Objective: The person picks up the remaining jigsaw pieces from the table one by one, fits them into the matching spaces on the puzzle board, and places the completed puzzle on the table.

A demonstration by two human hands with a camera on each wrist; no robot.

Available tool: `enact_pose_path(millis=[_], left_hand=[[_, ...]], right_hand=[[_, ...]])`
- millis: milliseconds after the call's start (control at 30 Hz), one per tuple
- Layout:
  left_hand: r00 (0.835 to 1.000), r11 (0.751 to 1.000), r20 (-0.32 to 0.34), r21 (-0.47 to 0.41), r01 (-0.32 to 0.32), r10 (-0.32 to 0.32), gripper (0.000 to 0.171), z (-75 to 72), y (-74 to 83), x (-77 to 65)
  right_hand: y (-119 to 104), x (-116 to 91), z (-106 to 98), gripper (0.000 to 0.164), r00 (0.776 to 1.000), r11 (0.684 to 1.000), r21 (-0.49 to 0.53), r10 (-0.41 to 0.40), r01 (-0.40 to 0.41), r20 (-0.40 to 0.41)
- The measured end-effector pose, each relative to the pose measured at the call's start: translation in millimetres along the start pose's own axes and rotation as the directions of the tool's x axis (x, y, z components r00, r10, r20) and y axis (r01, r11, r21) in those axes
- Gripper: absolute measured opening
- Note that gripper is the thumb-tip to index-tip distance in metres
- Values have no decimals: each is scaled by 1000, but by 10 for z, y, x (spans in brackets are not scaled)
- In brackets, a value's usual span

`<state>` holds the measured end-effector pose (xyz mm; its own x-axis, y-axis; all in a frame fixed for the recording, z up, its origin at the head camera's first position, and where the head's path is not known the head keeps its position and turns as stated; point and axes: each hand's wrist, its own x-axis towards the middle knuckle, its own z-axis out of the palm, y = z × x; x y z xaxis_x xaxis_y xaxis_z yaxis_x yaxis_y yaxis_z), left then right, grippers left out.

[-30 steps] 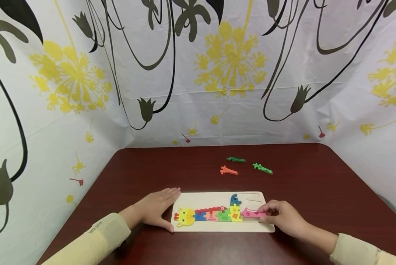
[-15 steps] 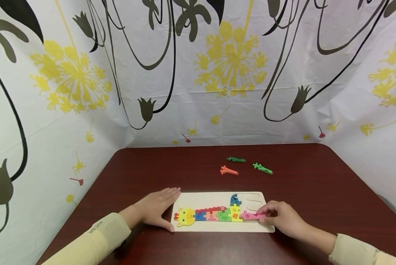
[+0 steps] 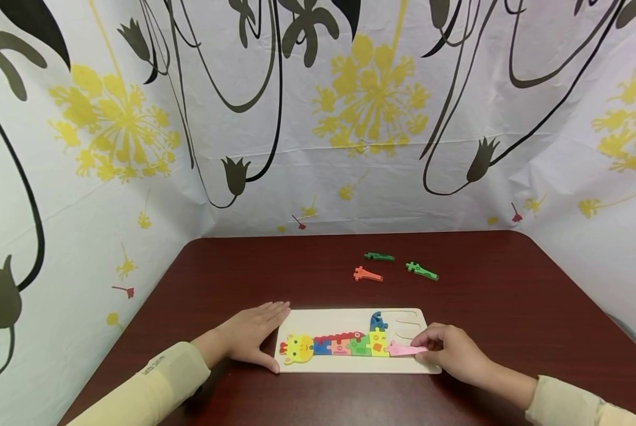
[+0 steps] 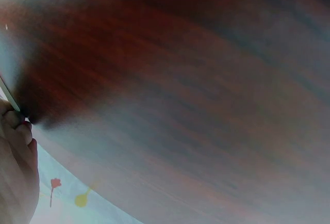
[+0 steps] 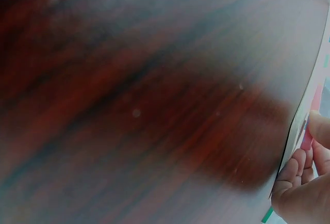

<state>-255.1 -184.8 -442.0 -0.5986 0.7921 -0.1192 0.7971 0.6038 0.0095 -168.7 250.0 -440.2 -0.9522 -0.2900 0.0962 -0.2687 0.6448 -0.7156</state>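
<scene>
A pale wooden puzzle board (image 3: 328, 319) lies on the table, holding a giraffe made of coloured pieces with a yellow head (image 3: 299, 349) at the left. My left hand (image 3: 251, 336) rests at the board's left end, fingers straight and thumb spread to the near corner. With thumb and fingers my right hand (image 3: 453, 352) pinches the outer end of a pink puzzle piece (image 3: 403, 349), whose other end meets the yellow body piece (image 3: 378, 342). Above that sits a blue piece (image 3: 378, 321). In the right wrist view the pink piece (image 5: 308, 140) shows between thumb and fingers.
Farther back on the dark red-brown table (image 3: 275, 269) lie an orange piece (image 3: 368, 274), a dark green piece (image 3: 379, 257) and a light green piece (image 3: 422, 271). A flower-printed cloth (image 3: 318, 201) hangs behind the table.
The pink piece's upper face looks paler and plainer now, its dark markings no longer showing. My right hand has shifted very slightly; my left hand has not moved.
</scene>
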Motion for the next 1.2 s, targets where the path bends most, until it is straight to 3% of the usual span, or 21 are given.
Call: enact_pose_path(millis=[233,1200], left_hand=[[1000,1000,3,-1,8,-8,118,-6,7,0],[1000,1000,10,13,8,-9,118,5,2,7]], right_hand=[[14,12,-5,14,999,1000,-8,-30,30,30],[16,32,-31,15,995,1000,9,-17,17,96]])
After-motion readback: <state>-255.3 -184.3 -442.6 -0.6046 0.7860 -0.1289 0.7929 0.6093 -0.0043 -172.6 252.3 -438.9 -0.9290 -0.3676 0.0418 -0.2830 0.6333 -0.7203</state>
